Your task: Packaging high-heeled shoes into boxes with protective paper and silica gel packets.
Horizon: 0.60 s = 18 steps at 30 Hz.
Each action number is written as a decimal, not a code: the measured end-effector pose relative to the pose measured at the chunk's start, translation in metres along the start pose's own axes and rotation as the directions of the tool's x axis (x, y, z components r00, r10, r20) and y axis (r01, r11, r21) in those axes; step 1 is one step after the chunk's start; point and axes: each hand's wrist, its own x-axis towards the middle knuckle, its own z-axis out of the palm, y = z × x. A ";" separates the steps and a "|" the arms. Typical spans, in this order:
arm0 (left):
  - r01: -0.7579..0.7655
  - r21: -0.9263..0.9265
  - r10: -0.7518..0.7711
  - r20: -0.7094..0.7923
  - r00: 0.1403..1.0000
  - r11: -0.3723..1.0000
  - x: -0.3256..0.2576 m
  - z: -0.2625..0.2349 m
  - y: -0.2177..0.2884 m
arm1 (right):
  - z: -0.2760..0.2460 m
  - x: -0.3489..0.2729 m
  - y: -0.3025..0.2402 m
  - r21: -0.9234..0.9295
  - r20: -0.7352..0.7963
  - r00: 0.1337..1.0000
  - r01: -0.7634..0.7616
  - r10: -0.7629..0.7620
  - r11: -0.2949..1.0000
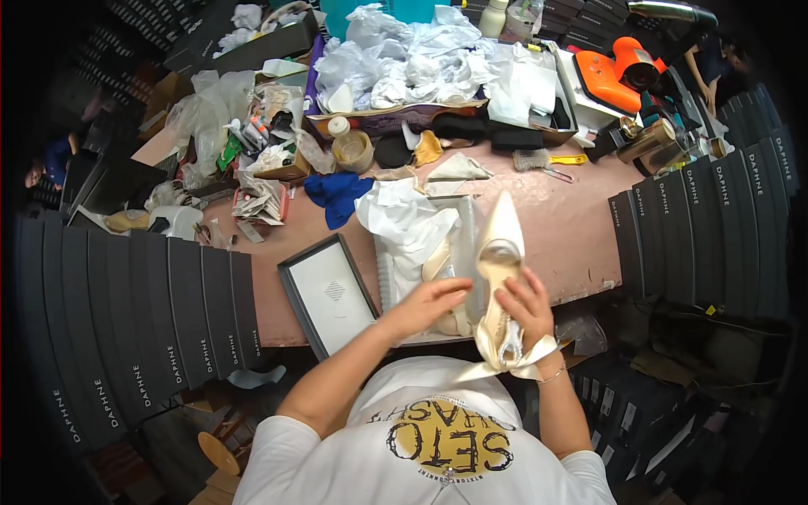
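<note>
A cream pointed-toe shoe [503,225] with a bow at its heel end is held in my right hand [530,310], toe pointing away from me. The fingers wrap over the shoe's side; part of the grip is hidden. My left hand [425,305] has its fingers stretched toward the shoe and holds nothing, above an open shoebox [389,282]. In that box lie white tissue paper [408,227] and a second cream shoe [438,259], partly covered by my left hand. The box's dark-rimmed lid [330,290], white inside, rests to the left.
Stacks of dark shoeboxes [151,320] flank the pink table [572,244] on both sides. Along the back are a bin of crumpled paper [396,59], an orange tool [619,77], a yellow-handled brush [551,159], a jar [352,151] and a blue cloth [332,195].
</note>
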 end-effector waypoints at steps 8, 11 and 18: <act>-0.288 0.942 0.140 0.313 0.939 -0.173 0.028 -0.027 -0.067 | 0.085 -0.062 0.122 -0.012 0.224 0.935 -0.280 0.276 0.960; -0.263 0.932 0.061 0.286 0.956 -0.248 0.040 -0.030 -0.082 | 0.100 -0.075 0.144 0.031 0.147 0.946 -0.297 0.289 0.954; -0.368 0.809 0.346 0.219 0.912 0.458 -0.001 -0.030 0.032 | 0.000 -0.030 0.074 0.481 0.141 0.847 -0.512 0.513 0.712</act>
